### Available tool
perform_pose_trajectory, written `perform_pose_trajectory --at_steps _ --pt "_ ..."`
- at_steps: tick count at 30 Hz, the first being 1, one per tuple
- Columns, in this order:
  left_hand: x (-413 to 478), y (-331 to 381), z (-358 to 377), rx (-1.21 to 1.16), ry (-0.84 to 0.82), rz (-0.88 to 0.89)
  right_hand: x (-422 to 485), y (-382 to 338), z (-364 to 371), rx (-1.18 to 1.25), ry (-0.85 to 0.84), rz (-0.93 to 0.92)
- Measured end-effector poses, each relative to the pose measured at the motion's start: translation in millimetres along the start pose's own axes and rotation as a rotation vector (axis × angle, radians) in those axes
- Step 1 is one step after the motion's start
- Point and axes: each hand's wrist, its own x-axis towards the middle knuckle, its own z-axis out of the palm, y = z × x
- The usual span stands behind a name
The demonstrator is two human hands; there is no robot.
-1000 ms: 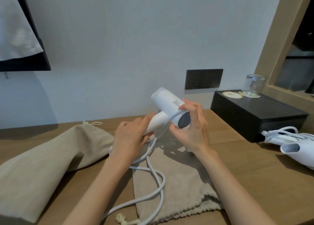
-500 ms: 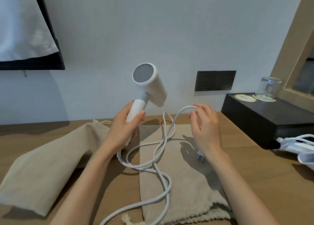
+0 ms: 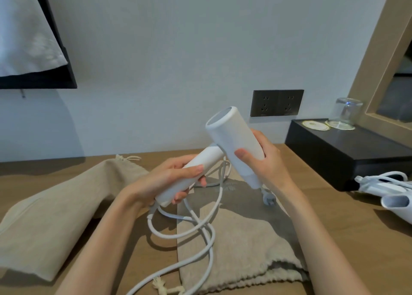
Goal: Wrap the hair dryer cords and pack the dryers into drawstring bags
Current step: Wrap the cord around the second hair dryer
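A white hair dryer (image 3: 231, 136) is held above the wooden table (image 3: 334, 227). My left hand (image 3: 169, 178) grips its handle, and my right hand (image 3: 265, 163) grips its barrel from the right side. The dryer's white cord (image 3: 200, 225) hangs from the handle's end in loose loops over a flat beige drawstring bag (image 3: 243, 245), with the plug (image 3: 268, 200) lying on the bag. A second beige bag (image 3: 55, 214), filled out, lies at the left. Another white dryer (image 3: 392, 194) with a bundled cord lies at the right edge.
A black box (image 3: 347, 156) stands at the back right with a coaster (image 3: 315, 125) and an upturned glass (image 3: 345, 112) on it. A dark double wall socket (image 3: 277, 103) is behind. A mirror frame (image 3: 379, 76) rises at the right, and a dark-framed panel (image 3: 33, 38) hangs upper left.
My right hand let go of the cord and took hold of the dryer's barrel. The dryer tipped down from upright, and its handle now slants toward the lower left.
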Motion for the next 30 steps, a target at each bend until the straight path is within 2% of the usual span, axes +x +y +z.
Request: perform_pose_trajectory --at_steps 2,6,11,14,16,20,27,30 --pt "-1 2 2 0.014 0.001 0.011 1 3 0 0.065 -0.008 0.052" --pt "0 5 7 0.124 0.070 0.057 -2 6 8 0.093 0.084 0.119" --pt "-1 3 9 0.116 0.118 0.040 -3 7 16 0.130 0.149 0.197" --pt "11 -1 23 0.004 0.279 0.080 -5 3 31 0.206 0.248 0.276" --pt "23 -4 31 0.050 0.447 0.153 -5 -1 38 0.269 0.324 0.339" --pt "27 -6 42 0.117 0.514 0.235 -9 -4 36 0.250 0.378 0.321" --pt "27 -10 45 0.215 0.599 0.274 -14 -7 39 0.230 0.434 0.334" --pt "27 -15 47 0.187 0.627 0.260 -15 -8 40 0.213 0.431 0.337"
